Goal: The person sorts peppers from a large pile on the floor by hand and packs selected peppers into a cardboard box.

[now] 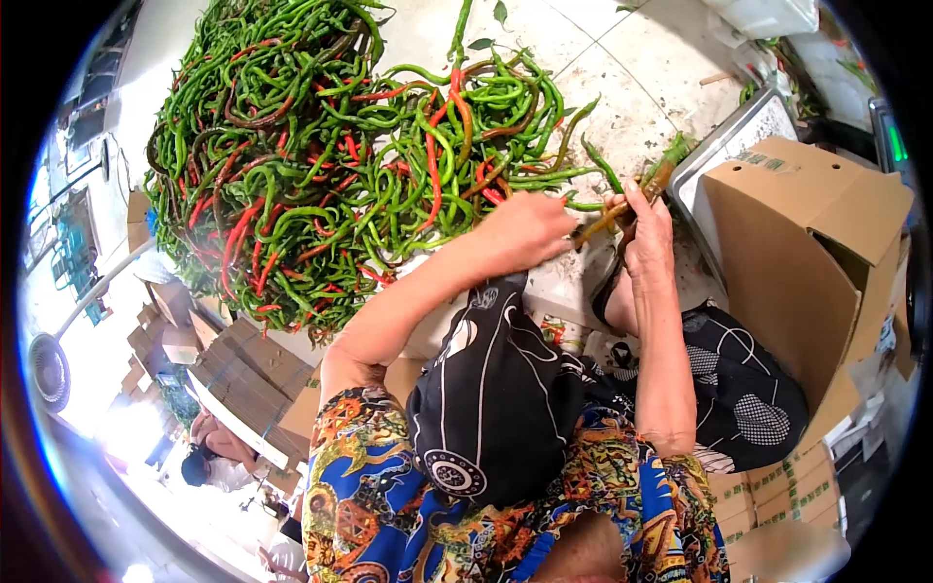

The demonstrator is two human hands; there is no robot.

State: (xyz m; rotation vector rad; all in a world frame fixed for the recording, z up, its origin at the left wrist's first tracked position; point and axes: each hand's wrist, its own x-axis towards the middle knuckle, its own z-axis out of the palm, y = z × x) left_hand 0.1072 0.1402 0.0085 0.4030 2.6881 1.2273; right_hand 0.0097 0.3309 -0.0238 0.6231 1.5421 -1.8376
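Long green and red chili peppers (272, 175) lie in a large heap, with a looser spread of them reaching right. My left hand (525, 230) is at the right edge of that spread, its fingers curled in; what they grip, if anything, is hidden. Close by on the right, my right hand (646, 228) is closed around a small bunch of chili peppers (659, 179), some brownish and some green. One brownish pepper (595, 228) points from this bunch toward my left fingers. A green pepper (602, 163) is just left of the bunch.
An opened cardboard box (777, 233) stands at the right beside a pale tray (714, 146). Dirt and leaf bits dot the tiled floor (622, 78). More cartons (248, 369) and a fan (49, 373) are at left, where another person (219, 452) is low down.
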